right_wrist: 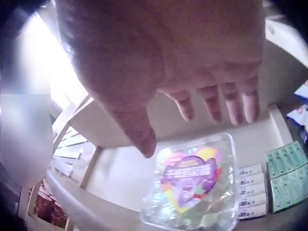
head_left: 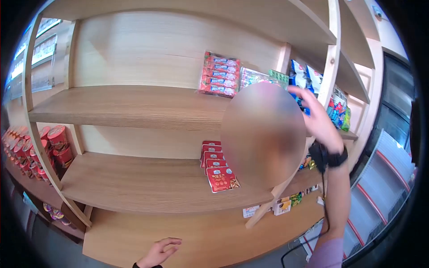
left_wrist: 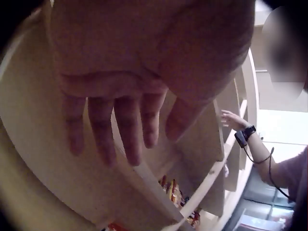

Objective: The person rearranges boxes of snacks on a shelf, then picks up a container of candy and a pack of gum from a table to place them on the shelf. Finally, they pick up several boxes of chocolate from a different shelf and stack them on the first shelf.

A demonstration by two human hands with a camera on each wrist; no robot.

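My right hand (head_left: 318, 120) reaches to the upper shelf at the right, fingers extended and thumb spread, holding nothing. In the right wrist view it is over a clear plastic box (right_wrist: 187, 180) with a heart-shaped label and a purple candy picture. White packs (right_wrist: 252, 192) and green blister-like packs (right_wrist: 287, 178) stand beside that box. A blurred oval hides much of this area in the head view. Low at the front, my left hand (head_left: 157, 253) hangs with fingers loosely extended, nothing in it, palm showing in the left wrist view.
A bundle of red and pink packs (head_left: 219, 76) leans on the upper shelf (head_left: 129, 105). Red flat packs (head_left: 222, 178) overlap on the shelf below. Blue bags (head_left: 298, 76) stand by a wooden post (head_left: 331, 58) at right. Red tubs (head_left: 57, 137) fill the far left.
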